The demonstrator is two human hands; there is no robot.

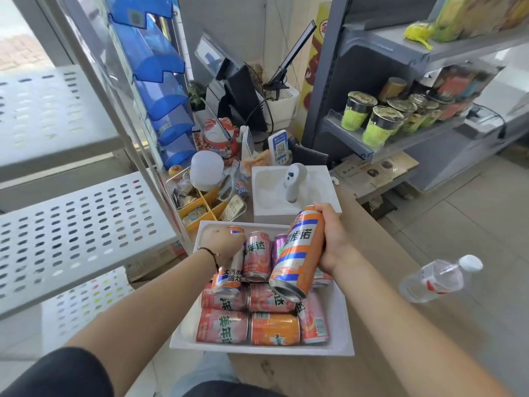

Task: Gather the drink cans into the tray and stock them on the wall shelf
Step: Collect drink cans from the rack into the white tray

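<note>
Both hands over the white tray on the wood counter; each grasping a tall orange, blue & white can. Right hand wrapped round the upper part of one tall can, lifted clear above the tray, tilted, bottom end toward the camera; left hand, black cord on the wrist, curled over the top of a 2nd tall can, which leans w/ its lower end on the cans below. Tray holds a heap of short cans lying on their sides: pink ones in front & middle rows, an orange one front centre, another pink can just right of the left hand, a purple can partly hidden behind the lifted can. Left of the tray: white perforated shelf rack, tiers bare as far as visible. Behind the tray: white box w/ a white handheld device on it; yellow organiser w/ small bits; round white lamp-like thing; lucky cat figure; blue stacked holders. Right side of the counter: clear water bottle on its side, white cap; well apart from the tray. Far right: grey shelf w/ green cups.
</note>
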